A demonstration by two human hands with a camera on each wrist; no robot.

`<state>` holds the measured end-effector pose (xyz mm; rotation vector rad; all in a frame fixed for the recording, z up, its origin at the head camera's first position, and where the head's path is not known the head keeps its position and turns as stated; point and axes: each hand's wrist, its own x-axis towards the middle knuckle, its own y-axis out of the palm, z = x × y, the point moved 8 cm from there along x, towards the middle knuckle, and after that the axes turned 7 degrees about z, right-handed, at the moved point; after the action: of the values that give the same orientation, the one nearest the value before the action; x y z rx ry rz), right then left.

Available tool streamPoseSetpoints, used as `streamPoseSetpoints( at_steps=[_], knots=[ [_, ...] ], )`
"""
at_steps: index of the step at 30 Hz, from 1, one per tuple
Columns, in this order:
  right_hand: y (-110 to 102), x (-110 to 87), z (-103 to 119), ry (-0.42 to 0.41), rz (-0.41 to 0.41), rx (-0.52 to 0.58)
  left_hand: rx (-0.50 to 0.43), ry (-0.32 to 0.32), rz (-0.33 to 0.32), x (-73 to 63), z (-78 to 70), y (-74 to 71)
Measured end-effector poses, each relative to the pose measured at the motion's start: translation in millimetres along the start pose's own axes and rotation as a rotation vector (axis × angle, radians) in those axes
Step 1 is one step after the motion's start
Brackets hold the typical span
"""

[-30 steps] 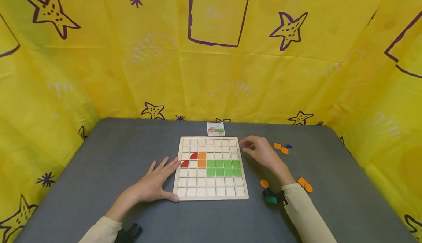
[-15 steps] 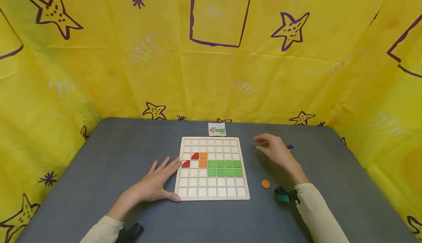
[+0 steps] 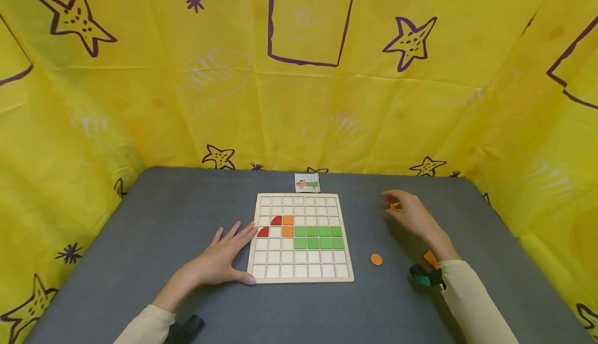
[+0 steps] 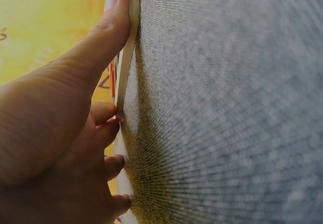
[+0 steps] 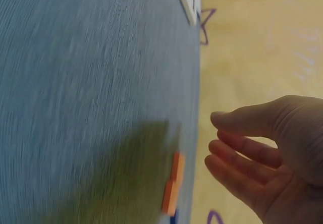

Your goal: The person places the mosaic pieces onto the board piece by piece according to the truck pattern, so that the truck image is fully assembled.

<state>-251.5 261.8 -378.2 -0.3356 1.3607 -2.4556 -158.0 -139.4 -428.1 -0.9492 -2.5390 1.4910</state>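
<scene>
A wooden grid board (image 3: 280, 271) lies on the grey table, holding several green square tiles, two orange squares and two red quarter-round tiles. My left hand (image 3: 217, 261) is spread at its left side, thumb and fingertips touching the edge; the left wrist view shows the thumb (image 4: 108, 27) against the rim. Right of the board, my right hand (image 3: 413, 217) hovers with loosely bent fingers and nothing between them. Orange tiles (image 5: 171, 193) lie below it in the right wrist view, beside a sliver of a dark blue piece (image 5: 174, 217). In the head view the hand mostly hides them.
A small picture card (image 3: 307, 182) lies behind the board. An orange disc (image 3: 376, 259) sits to the board's right. Another orange piece (image 3: 431, 259) is partly covered by my right wrist. A yellow patterned cloth (image 3: 299, 100) surrounds the table's back and sides.
My right hand has moved right, away from the board's upper right edge to above the orange tiles. My left hand has stayed at the board.
</scene>
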Motion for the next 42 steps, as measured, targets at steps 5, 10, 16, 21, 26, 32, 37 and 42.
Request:
streamPoseSetpoints(
  at_steps=[5, 10, 16, 21, 26, 32, 37, 42],
  knots=[
    [-5, -7.9, -16, 0.038, 0.007, -0.012, -0.006, -0.001, 0.007, -0.3, -0.3, 0.0],
    [-8, -11.5, -24, 0.034, -0.002, -0.004, -0.012, 0.003, 0.005, -0.8, -0.3, -0.1],
    [-9, -12.9, -38, 0.051, 0.014, -0.011, -0.019, 0.007, 0.008, -1.3, -0.7, 0.5],
    [-8, -14.8, -46, 0.054, 0.029, -0.024, -0.023, 0.019, -0.003, -1.9, -1.2, -0.5],
    [-8, -16.0, -49, 0.071, 0.035, -0.033, -0.019, 0.016, -0.006, -2.3, -0.7, -0.8],
    [-10, -19.7, -52, 0.082, 0.005, -0.045, -0.015, 0.014, -0.006, -1.9, -0.2, 0.2],
    [-15, -24.2, -53, 0.088, -0.028, -0.022, -0.010, 0.000, -0.003, -2.2, 1.0, 1.2],
    [-19, -29.3, -52, 0.076, -0.044, -0.016, -0.006, 0.011, -0.005, -2.9, 0.4, 0.5]
  ],
)
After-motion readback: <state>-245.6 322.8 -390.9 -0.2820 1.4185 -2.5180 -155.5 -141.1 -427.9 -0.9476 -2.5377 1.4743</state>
